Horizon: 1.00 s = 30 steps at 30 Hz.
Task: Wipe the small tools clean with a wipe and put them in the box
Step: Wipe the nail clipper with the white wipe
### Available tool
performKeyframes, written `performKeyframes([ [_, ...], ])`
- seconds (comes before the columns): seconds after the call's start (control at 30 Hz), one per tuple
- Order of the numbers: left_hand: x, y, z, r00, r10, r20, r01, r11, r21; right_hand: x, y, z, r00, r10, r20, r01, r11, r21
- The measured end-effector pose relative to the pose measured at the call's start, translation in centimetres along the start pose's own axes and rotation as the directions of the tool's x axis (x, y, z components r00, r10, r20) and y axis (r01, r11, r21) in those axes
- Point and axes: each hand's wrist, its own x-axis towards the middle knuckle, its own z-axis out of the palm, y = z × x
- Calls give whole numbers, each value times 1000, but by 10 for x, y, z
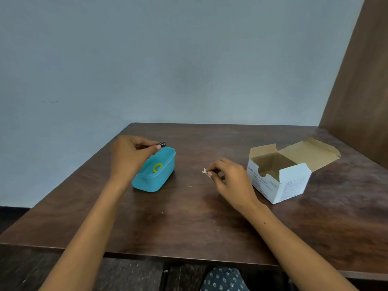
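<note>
My left hand (130, 156) pinches a small dark metal tool (162, 144) between thumb and fingers, just above the far rim of the blue plastic box (159, 177). Inside the box lies a small yellow ring-shaped item (157, 168). My right hand (228, 177) hovers over the middle of the table and pinches a small crumpled white wipe (204, 170) at its fingertips. The wipe and the tool are apart, roughly a hand's width between them.
An open white cardboard carton (294, 185) with raised flaps stands on the right of the brown wooden table (189, 223). A brown panel (361, 80) rises at the far right; a grey wall is behind. The table's front edge runs near my lap.
</note>
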Motion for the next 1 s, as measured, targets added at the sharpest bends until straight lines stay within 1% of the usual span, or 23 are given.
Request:
performKeyframes([
  [0.13,2,-18,-1,1000,17,1,-17,984,180,-1,0,-1,1000,2,-8,-2,1000,8],
  [0.27,4,-30,7,999,40,1,-38,959,281,-1,0,-2,1000,2,-13,-2,1000,9],
  [0.43,8,-33,15,998,64,21,-67,902,426,-1,0,-5,1000,9,-17,-8,1000,7],
  [0.7,13,-35,21,997,15,81,-52,879,475,0,3,-4,1000,14,-24,-14,1000,6],
  [1.0,12,-35,23,996,-20,84,-25,865,502,-1,4,-3,1000,7,-22,-7,1000,9],
])
